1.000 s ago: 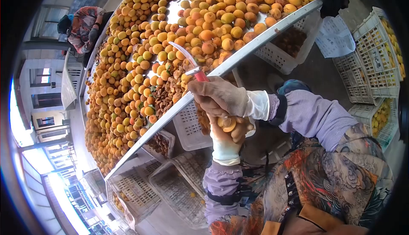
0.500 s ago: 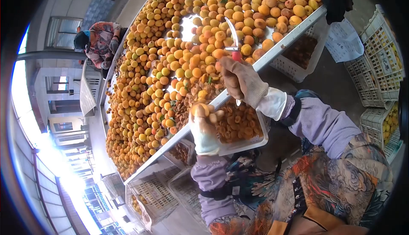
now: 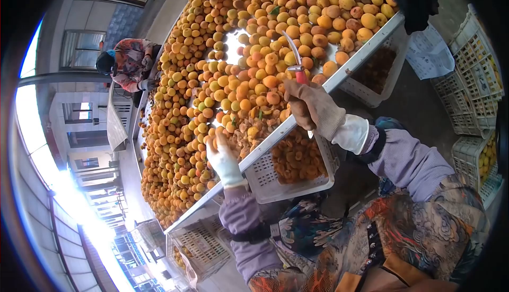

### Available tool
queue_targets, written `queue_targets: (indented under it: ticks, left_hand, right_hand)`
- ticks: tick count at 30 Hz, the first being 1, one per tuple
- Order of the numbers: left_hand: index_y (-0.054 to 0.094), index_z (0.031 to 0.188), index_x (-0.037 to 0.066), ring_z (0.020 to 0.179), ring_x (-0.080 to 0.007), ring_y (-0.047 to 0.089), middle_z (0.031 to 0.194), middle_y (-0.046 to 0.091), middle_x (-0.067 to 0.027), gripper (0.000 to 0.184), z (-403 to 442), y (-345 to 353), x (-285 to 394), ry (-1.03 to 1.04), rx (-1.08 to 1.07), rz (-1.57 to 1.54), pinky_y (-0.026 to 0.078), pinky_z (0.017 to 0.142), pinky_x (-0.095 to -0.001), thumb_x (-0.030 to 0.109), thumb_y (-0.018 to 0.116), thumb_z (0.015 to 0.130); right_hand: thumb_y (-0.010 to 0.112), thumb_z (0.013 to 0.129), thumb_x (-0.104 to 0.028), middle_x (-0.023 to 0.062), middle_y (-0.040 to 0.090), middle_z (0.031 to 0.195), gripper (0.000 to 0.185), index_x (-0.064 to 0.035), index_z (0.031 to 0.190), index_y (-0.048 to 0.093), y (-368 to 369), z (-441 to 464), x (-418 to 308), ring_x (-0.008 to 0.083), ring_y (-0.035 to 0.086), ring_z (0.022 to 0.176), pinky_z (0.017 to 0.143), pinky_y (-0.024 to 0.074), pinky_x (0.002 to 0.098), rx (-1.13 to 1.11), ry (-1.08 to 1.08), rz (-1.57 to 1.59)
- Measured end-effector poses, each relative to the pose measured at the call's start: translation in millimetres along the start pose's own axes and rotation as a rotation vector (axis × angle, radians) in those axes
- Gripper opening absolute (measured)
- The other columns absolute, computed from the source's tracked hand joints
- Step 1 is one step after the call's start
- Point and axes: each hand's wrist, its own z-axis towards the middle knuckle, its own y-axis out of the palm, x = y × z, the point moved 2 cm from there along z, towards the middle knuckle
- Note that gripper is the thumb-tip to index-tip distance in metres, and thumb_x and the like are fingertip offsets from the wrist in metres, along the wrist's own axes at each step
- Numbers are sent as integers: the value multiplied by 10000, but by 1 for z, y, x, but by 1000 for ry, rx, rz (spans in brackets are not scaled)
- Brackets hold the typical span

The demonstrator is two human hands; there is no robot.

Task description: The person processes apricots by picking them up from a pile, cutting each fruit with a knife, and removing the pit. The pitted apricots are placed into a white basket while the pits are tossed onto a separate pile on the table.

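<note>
My right hand [image 3: 317, 109], in a brown-stained glove, is closed around the red handle of a knife with a curved blade [image 3: 292, 47]. The blade points up over the fruit, and the hand is above the table's raised edge. My left hand [image 3: 222, 160], in a whitish glove with bare-looking fingertips, reaches over the edge to the apricots [image 3: 183, 130]. Its fingers are stretched out against the fruit, with no fruit plainly gripped. Beside it lies a heap of brownish apricot pieces or pits [image 3: 241, 139]. Below the edge, a white crate [image 3: 265, 178] holds pitted-looking apricot halves [image 3: 298, 159].
The sloping table's metal rim [image 3: 339, 77] runs diagonally before me. Another white crate [image 3: 371, 93] sits under it. Stacked crates [image 3: 466, 80] of fruit stand at right, and more crates [image 3: 199, 247] lower left. Across the table sits another person [image 3: 130, 64]. A black glove [image 3: 416, 0] shows at top right.
My left hand has moved left from above the crate to the apricot pile; the apricot it held is no longer seen in it. The right hand with the knife shifted slightly right and down.
</note>
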Motion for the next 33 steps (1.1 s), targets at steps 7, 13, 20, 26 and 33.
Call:
queue_targets:
  ticks: [7,13,20,26,33]
  left_hand:
    - [584,912,34,720,-250,599,853,614,-131,199,-85,-24,-17,295,-356,705,483,687,-317,204,644,828]
    - [600,955,26,780,-204,609,884,628,-110,186,-57,-43,-28,327,-173,599,490,733,-307,166,634,838]
    - [595,1046,9,844,-203,617,938,651,-113,223,73,9,-21,409,-144,499,480,771,-297,153,585,875]
    - [531,1199,114,928,-320,612,1028,633,-156,424,149,50,-56,408,-134,960,479,795,-396,330,592,840]
    - [521,1209,137,963,-382,589,1061,605,-214,443,194,76,-73,223,-155,1141,468,829,-440,384,545,842]
  right_hand:
    - [492,934,-406,-32,429,593,348,-64,989,517,0,-9,-5,41,368,407,345,300,199,-36,-167,-341]
    - [513,951,-256,-69,477,718,194,-87,1044,531,-3,-10,14,2,431,593,498,366,147,-152,-163,-445]
    - [534,937,-290,45,566,758,253,-38,957,522,-4,-13,24,112,521,703,651,439,255,-104,-155,-527]
    - [439,950,-52,55,574,1036,230,1,1173,453,0,-16,5,102,563,996,774,460,168,-88,243,-178]
    - [454,925,-74,19,585,1033,341,-25,1261,425,-10,-8,14,30,518,724,570,447,159,-139,319,-244]
